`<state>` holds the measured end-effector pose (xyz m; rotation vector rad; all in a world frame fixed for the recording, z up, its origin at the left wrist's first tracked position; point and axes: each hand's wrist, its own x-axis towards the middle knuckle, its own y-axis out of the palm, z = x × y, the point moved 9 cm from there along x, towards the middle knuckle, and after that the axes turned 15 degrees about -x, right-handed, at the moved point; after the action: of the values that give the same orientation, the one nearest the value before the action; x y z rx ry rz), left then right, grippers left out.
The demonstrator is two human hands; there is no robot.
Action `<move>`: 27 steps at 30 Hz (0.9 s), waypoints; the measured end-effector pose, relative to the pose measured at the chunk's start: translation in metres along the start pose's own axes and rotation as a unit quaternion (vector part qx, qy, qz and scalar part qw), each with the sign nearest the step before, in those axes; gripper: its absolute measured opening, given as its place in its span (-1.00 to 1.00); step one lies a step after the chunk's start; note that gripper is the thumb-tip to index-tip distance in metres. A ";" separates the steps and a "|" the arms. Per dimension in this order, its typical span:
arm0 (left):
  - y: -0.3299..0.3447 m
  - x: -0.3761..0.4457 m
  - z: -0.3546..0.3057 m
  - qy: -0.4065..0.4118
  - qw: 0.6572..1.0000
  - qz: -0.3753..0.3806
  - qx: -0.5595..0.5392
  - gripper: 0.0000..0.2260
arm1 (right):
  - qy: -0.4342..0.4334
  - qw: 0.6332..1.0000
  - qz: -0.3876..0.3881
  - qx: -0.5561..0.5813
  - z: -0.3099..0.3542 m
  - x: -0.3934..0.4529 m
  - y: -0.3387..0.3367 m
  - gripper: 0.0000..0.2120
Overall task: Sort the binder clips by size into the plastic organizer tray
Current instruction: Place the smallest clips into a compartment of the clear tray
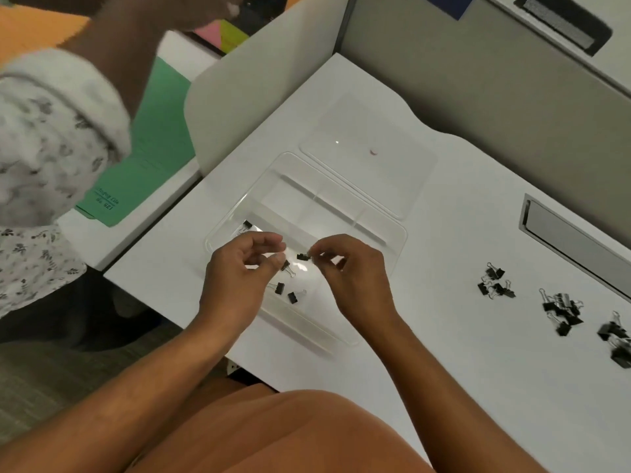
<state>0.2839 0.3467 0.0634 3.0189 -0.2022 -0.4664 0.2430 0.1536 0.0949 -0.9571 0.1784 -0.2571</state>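
A clear plastic organizer tray [382, 230] lies on the white desk, its lid [392, 165] open behind it. Small black binder clips lie in its near compartments: one [246, 225] at the left, one [286, 266] by my left fingers, two more [285, 292] below. My right hand [348, 271] pinches a small black clip [302, 257] over the tray. My left hand [242, 268] hovers beside it, fingers curled, nothing seen in it. Three loose piles of clips rest at the right: small [495, 279], medium [561, 310], large [616, 339].
Another person in a patterned sleeve [51, 148] leans in at the left. A green folder [150, 148] lies on the neighbouring desk behind a grey divider [259, 80]. A metal cable slot [573, 240] is set into the desk at the far right.
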 end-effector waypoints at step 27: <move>0.302 -0.124 0.038 0.242 0.856 0.387 0.242 -0.79 | 0.168 0.954 -0.249 0.015 -0.206 -0.175 -0.134 -0.70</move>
<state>0.1196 0.0639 0.0935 2.9640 -1.5946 0.4797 0.0036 -0.0293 0.0952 -0.9116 0.2412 -0.8895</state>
